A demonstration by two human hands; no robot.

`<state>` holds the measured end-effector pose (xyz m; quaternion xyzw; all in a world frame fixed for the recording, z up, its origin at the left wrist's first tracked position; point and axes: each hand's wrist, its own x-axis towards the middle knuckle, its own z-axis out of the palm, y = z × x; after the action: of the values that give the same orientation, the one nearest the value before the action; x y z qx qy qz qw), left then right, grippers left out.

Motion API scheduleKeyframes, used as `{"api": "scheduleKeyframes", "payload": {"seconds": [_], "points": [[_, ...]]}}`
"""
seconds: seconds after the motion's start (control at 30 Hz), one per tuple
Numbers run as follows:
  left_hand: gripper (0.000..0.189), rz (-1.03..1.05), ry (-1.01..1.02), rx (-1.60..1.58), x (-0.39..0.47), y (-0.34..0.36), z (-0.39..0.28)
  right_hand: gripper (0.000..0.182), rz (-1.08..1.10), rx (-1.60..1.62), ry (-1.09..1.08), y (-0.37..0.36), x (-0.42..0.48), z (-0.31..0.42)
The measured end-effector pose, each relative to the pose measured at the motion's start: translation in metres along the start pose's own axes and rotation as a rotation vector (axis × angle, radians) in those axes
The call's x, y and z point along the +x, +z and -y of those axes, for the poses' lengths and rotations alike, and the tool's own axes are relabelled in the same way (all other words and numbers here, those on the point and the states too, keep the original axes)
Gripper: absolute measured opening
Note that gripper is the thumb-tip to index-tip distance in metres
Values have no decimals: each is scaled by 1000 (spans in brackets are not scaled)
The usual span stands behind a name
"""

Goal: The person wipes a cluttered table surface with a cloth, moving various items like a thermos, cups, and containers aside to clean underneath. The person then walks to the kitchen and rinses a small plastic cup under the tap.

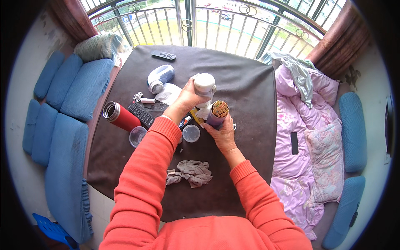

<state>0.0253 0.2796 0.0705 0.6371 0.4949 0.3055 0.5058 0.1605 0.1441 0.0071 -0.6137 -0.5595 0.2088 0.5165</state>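
My left hand [188, 97] grips a white lidded bottle [204, 84] above the far middle of the dark-covered table. Close to its right, my right hand [222, 134] holds a purple cylindrical container [215, 119] filled with pencils, their ends facing up. Crumpled white tissue [203, 113] and a yellow packet [196, 116] lie between the two hands. Just left of my right hand rests a round clear plastic lid or dish [191, 133]. A clear plastic cup [137, 137] is beside an open red flask [122, 116] on its side. Nearer to me lies a crumpled grey cloth [194, 173].
On the brown table cover [243, 84] are a black remote control [141, 113], a grey remote [163, 55] and a blue-and-white fabric shaver [160, 78]. A blue sofa [67, 175] stands left; pink bedding [290, 168] with a phone [294, 143] lies right. A metal railing [231, 31] is beyond.
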Motion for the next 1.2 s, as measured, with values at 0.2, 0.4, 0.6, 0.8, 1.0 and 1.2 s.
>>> {"api": "scheduleKeyframes", "payload": {"seconds": [0.2, 0.4, 0.6, 0.8, 1.0, 1.2], "points": [[99, 13, -12, -161, -9, -1, -5, 74, -18, -58, -16, -6, -4, -2], [66, -433, 327, 204, -72, -22, -29, 64, -153, -176, -209, -32, -55, 17], [49, -589, 534, 519, -171, 5, -13, 55, 515, -154, -463, -22, -119, 51], [70, -205, 364, 1238, -159, 28, -2, 43, 573, -235, -497, -24, -134, 41], [69, -105, 337, 1302, -146, 26, 12, 39, 121, -277, -280, -31, -125, 30], [62, -429, 509, 1015, -169, -2, -26, 37, -28, -230, -304, 8, -75, 36]]}}
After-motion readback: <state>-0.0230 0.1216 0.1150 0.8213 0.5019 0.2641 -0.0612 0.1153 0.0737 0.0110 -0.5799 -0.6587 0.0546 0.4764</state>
